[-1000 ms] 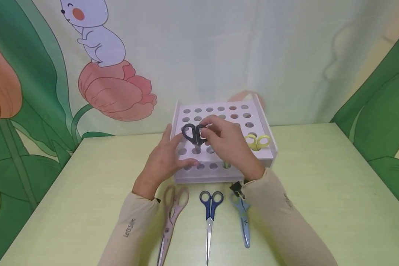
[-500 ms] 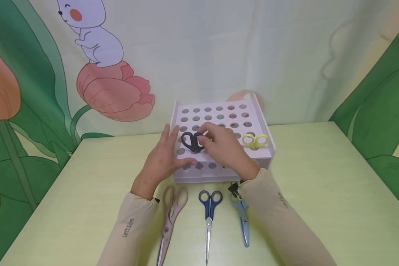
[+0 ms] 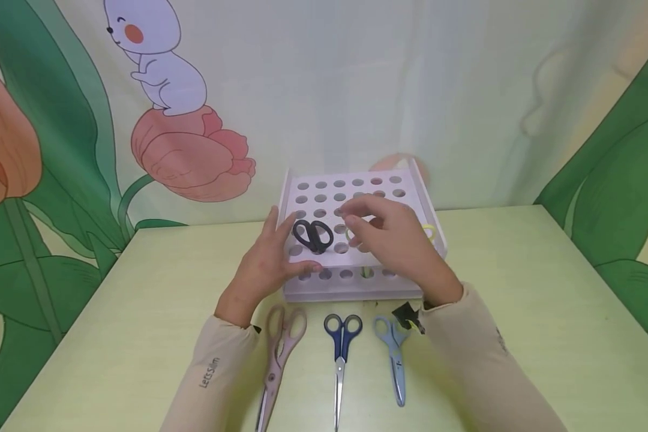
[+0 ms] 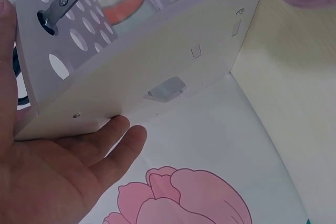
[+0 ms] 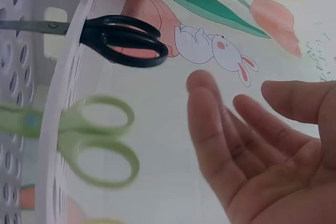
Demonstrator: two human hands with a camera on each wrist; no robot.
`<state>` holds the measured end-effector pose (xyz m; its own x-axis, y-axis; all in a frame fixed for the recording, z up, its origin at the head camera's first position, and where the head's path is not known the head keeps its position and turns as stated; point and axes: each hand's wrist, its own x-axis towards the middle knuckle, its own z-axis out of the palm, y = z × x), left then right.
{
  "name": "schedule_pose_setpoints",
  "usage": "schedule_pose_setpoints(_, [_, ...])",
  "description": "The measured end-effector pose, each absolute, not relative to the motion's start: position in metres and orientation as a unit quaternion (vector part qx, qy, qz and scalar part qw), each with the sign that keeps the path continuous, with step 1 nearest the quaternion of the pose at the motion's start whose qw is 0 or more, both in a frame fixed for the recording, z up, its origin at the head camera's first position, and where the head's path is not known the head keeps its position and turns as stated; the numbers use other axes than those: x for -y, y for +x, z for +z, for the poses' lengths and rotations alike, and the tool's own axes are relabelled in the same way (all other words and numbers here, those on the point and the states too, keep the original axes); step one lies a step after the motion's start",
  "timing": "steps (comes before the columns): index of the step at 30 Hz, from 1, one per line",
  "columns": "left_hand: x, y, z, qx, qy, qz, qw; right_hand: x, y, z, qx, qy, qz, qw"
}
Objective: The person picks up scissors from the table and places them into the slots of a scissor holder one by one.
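Black-handled scissors (image 3: 316,245) stand in a hole near the front left of a white perforated rack (image 3: 329,260), handles up. The left wrist view shows their blade (image 4: 65,1) below the holed panel. My left hand (image 3: 263,255) rests on the rack's left front corner, fingers straight along the side wall and thumb at the front edge. My right hand (image 3: 391,237) hovers over the rack, apart from the black scissors, with relaxed fingers and nothing in them. Green scissors (image 5: 65,129) stand in another hole, mostly hidden by that hand in the head view.
Yellow scissors (image 3: 431,233) are at the rack's right, partly covered. On the table in front lie pink scissors (image 3: 272,377), blue-handled scissors (image 3: 338,354) and light blue scissors (image 3: 396,360). A printed curtain (image 3: 313,90) hangs behind the table (image 3: 518,300).
The black scissors have gone down into their hole. My right hand has let go of them and moved right. My left hand stays at the rack's corner.
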<state>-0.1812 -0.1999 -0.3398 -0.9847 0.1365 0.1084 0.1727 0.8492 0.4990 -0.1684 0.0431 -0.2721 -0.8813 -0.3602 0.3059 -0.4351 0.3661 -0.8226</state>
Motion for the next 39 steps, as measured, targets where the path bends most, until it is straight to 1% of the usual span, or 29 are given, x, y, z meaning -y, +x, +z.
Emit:
schedule_pose_setpoints(2, [0.200,-0.181,-0.340,0.961,-0.078,-0.264,0.032,-0.051,-0.166,-0.272,0.818,0.254,0.516,0.033])
schedule_pose_setpoints(7, [0.199,-0.181,-0.339,0.961,-0.076,-0.263,0.031,-0.072,-0.162,-0.280,0.808,0.288,0.514,0.000])
schedule_pose_setpoints(12, [0.198,-0.180,-0.339,0.962,-0.080,-0.257,0.033,-0.095,-0.158,-0.300,0.822,0.308,0.478,-0.040])
schedule_pose_setpoints(19, [0.198,-0.180,-0.339,0.963,-0.084,-0.254,0.034,-0.124,-0.150,-0.330,0.836,0.317,0.432,-0.115])
schedule_pose_setpoints(25, [0.199,-0.179,-0.339,0.965,-0.082,-0.249,0.032,-0.134,-0.153,-0.350,0.857,0.325,0.369,-0.153])
schedule_pose_setpoints(30, [0.200,-0.179,-0.340,0.964,-0.082,-0.251,0.030,-0.129,-0.157,-0.373,0.876,0.358,0.272,-0.172])
schedule_pose_setpoints(33, [0.201,-0.179,-0.340,0.964,-0.080,-0.250,0.030,-0.124,-0.157,-0.384,0.879,0.368,0.246,-0.179])
schedule_pose_setpoints(39, [0.200,-0.179,-0.341,0.963,-0.080,-0.254,0.032,-0.118,-0.154,-0.393,0.885,0.383,0.213,-0.158])
